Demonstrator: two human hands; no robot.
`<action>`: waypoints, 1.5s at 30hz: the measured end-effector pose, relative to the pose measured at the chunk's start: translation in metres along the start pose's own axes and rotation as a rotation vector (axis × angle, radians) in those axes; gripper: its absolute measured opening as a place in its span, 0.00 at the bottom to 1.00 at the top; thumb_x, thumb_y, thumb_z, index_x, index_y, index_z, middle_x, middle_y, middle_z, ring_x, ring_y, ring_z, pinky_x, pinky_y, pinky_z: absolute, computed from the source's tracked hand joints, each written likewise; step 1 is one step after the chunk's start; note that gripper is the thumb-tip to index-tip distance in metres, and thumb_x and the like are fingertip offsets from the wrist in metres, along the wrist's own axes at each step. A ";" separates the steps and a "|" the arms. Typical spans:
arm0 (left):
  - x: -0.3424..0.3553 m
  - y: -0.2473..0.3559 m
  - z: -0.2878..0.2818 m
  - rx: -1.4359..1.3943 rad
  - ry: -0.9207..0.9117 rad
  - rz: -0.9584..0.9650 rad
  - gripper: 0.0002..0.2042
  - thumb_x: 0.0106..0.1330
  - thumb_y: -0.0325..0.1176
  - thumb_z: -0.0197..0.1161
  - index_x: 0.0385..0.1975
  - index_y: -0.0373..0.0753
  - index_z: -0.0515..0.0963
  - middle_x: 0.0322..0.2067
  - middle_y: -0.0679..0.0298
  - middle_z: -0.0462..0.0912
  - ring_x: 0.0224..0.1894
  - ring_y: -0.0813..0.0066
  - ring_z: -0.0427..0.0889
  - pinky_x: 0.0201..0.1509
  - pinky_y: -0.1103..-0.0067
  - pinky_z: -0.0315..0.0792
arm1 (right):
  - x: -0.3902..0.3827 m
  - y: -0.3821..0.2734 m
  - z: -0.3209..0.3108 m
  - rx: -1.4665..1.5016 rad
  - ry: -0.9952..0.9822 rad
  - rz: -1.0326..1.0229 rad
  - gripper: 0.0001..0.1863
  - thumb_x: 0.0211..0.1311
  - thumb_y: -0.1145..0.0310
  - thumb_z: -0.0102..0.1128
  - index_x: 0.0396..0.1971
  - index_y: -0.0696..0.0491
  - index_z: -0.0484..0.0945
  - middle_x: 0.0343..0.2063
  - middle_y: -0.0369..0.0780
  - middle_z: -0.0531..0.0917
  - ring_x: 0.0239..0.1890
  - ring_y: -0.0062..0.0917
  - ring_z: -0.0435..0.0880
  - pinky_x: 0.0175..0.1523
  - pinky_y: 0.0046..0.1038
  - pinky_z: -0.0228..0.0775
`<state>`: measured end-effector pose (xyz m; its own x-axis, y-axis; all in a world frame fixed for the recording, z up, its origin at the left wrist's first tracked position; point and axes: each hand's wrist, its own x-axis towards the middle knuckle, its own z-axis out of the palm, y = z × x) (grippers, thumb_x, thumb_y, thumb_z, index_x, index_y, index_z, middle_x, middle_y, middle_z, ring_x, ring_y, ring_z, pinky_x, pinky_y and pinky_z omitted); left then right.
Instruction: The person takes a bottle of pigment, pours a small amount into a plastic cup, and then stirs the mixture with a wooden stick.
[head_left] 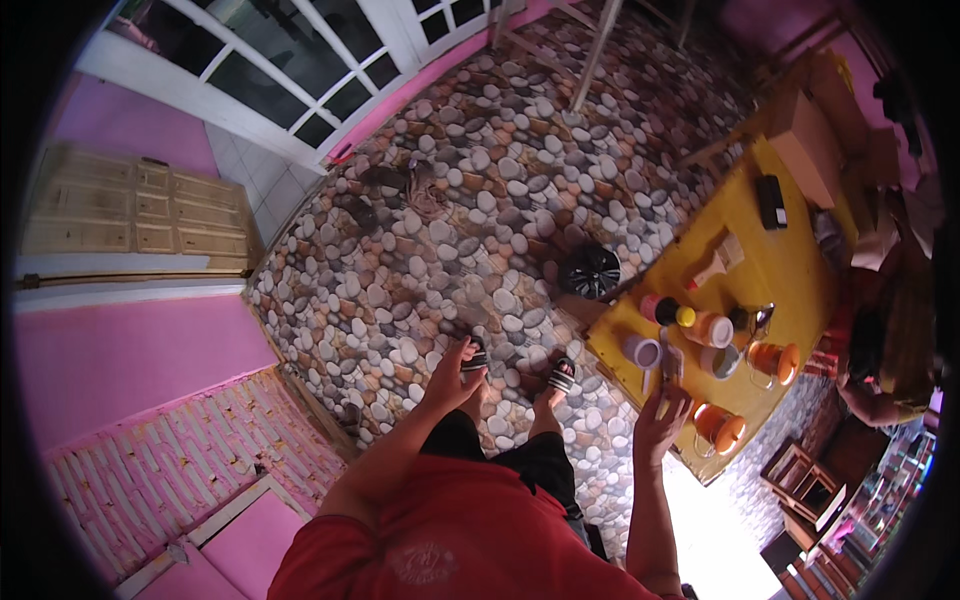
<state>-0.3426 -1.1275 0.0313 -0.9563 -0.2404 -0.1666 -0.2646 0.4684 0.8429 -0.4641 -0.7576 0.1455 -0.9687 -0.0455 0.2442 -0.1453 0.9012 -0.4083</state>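
My left hand [455,376] hangs over the floor above one of my sandalled feet, its fingers loosely bent and apart, with nothing seen in it. At the near edge of the yellow table [740,290], my right hand [662,422] has its fingers curled. A pale, narrow object [672,360] lies right at those fingertips; its kind is too small to make out. Close by stand a whitish cup [642,351], a dark bottle with a yellow cap [664,310], a jar with orange contents [711,330] and an open round tin [720,362]. An orange-lidded container [720,428] is just right of my right hand.
Another orange-lidded container [775,362], a wide paintbrush [718,260], a black case [771,202] and a cardboard box [805,150] are on the table. A black plastic bag [589,272] sits beside it on the pebble-patterned floor. Another person's arm [868,404] shows at far right.
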 end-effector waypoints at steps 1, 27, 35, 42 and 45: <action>-0.001 -0.009 -0.007 0.009 0.011 -0.037 0.37 0.62 0.39 0.73 0.68 0.32 0.64 0.48 0.53 0.82 0.51 0.58 0.82 0.58 0.69 0.75 | -0.004 -0.015 0.001 0.019 -0.023 -0.039 0.14 0.62 0.76 0.63 0.46 0.59 0.74 0.40 0.49 0.78 0.44 0.48 0.78 0.50 0.45 0.70; 0.290 -0.209 -0.266 -1.301 0.157 -0.617 0.20 0.75 0.45 0.54 0.52 0.36 0.81 0.64 0.56 0.77 0.65 0.58 0.75 0.65 0.64 0.69 | 0.101 -0.258 0.361 0.502 -0.675 0.217 0.14 0.64 0.74 0.62 0.47 0.60 0.74 0.35 0.45 0.81 0.35 0.32 0.82 0.42 0.34 0.75; 0.433 -0.260 -0.271 -1.869 -0.220 -0.461 0.29 0.75 0.45 0.46 0.70 0.34 0.66 0.71 0.52 0.66 0.76 0.50 0.58 0.75 0.58 0.59 | 0.120 -0.289 0.401 0.449 -0.615 0.207 0.13 0.65 0.74 0.63 0.47 0.59 0.74 0.33 0.44 0.79 0.31 0.34 0.81 0.36 0.33 0.74; 0.533 -0.441 -0.195 -0.720 -0.106 -0.945 0.25 0.70 0.52 0.58 0.57 0.38 0.79 0.46 0.59 0.88 0.43 0.60 0.88 0.43 0.69 0.79 | 0.114 -0.311 0.437 0.393 -0.541 0.446 0.15 0.67 0.75 0.59 0.52 0.61 0.73 0.34 0.44 0.77 0.31 0.30 0.77 0.37 0.31 0.71; 0.559 -0.512 -0.166 0.063 0.058 -0.334 0.17 0.68 0.46 0.63 0.44 0.39 0.85 0.36 0.57 0.89 0.38 0.59 0.88 0.40 0.69 0.78 | 0.134 -0.319 0.448 0.389 -0.509 0.406 0.15 0.67 0.74 0.58 0.51 0.62 0.72 0.38 0.47 0.76 0.35 0.33 0.77 0.41 0.33 0.72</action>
<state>-0.7213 -1.6430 -0.4087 -0.8072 -0.4368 -0.3971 -0.5710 0.4070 0.7129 -0.6381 -1.2448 -0.0854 -0.9211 -0.0207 -0.3888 0.2732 0.6770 -0.6834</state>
